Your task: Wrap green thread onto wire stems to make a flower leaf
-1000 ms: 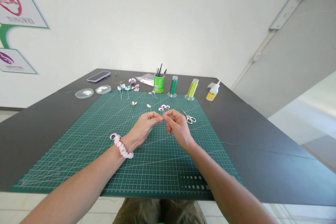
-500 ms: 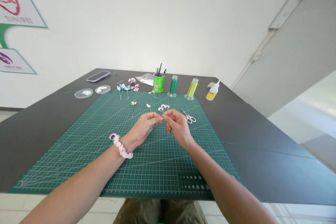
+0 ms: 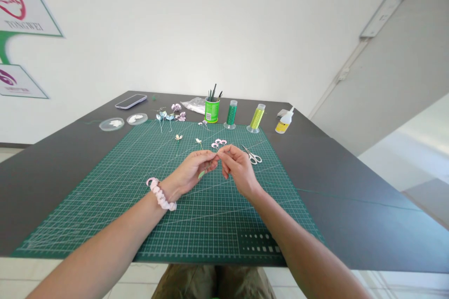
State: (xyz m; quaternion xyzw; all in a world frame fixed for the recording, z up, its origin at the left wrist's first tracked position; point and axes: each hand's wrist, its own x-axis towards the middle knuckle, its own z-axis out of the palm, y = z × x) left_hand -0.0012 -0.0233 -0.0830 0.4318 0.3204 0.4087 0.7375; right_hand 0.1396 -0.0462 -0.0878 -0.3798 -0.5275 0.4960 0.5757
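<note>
Over the cutting mat, my left hand [image 3: 191, 170] pinches something very thin, likely a wire stem, between thumb and forefinger. A small green leaf [image 3: 201, 174] shows beneath its palm. My right hand [image 3: 239, 168] has its fingertips pressed together against the left ones at the same spot; what lies between them is too small to make out. Just beyond the fingertips lie pink looped petals [image 3: 219, 142]. White-handled scissors [image 3: 253, 157] rest right of my right hand, and a small cream bud [image 3: 198, 141] is beyond my left.
A green cutting mat [image 3: 196, 229] covers the table's middle. Farther back stand a green tin [image 3: 211, 111] of tools, a dark green thread spool [image 3: 231, 115], a yellow-green spool [image 3: 257, 119] and a glue bottle [image 3: 284, 121]. Blue flowers [image 3: 164, 116], shallow dishes [image 3: 112, 124] and a phone [image 3: 131, 101] lie left.
The left hand's lower fingers have opened and rolled slightly, so more of the green leaf shows. Both pinches stay together in nearly the same place.
</note>
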